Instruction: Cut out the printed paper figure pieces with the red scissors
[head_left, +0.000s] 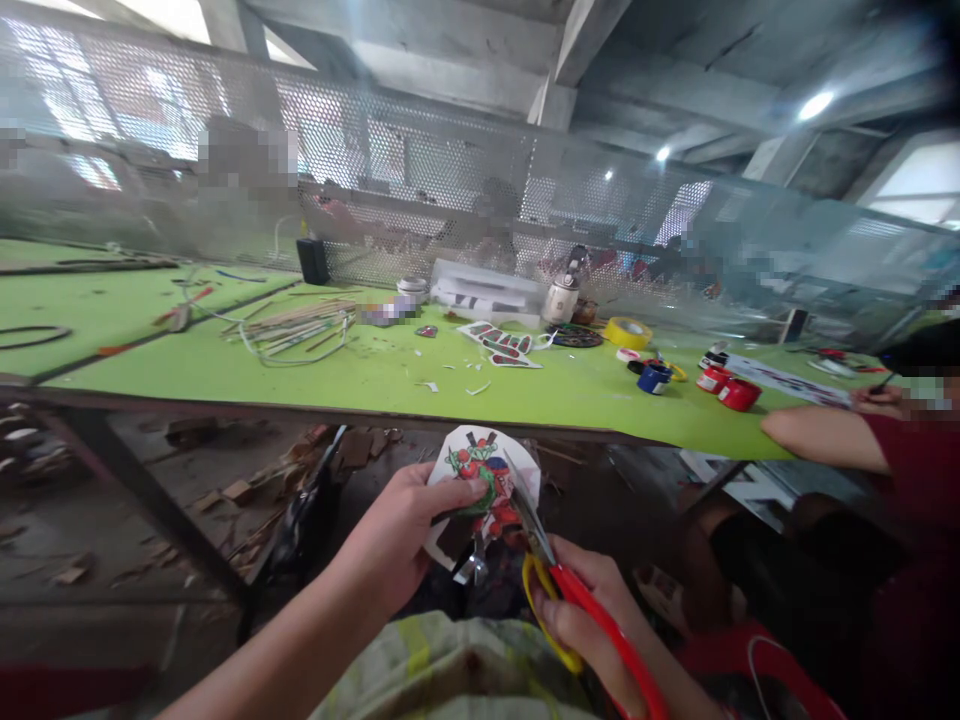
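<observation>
My left hand [420, 515] grips a white paper cutout [461, 447] printed with a red and green figure, thumb pressed on its front. The paper is held over my lap, just in front of the table edge. In my right hand [592, 605] is a pair of scissors [559, 575] with one red and one yellow handle. Their blades point up and left and lie against the right part of the paper. How far the blades are apart is hard to make out. Part of the figure is hidden behind my left thumb.
On the green table [360, 385] lie thin sticks [300, 325], patterned cutouts [499, 342], paper scraps, yellow tape [628, 332], a blue jar [654, 378] and red jars [739, 393]. A mesh screen [420, 200] stands behind. A co-worker's forearm [825, 437] rests at the right.
</observation>
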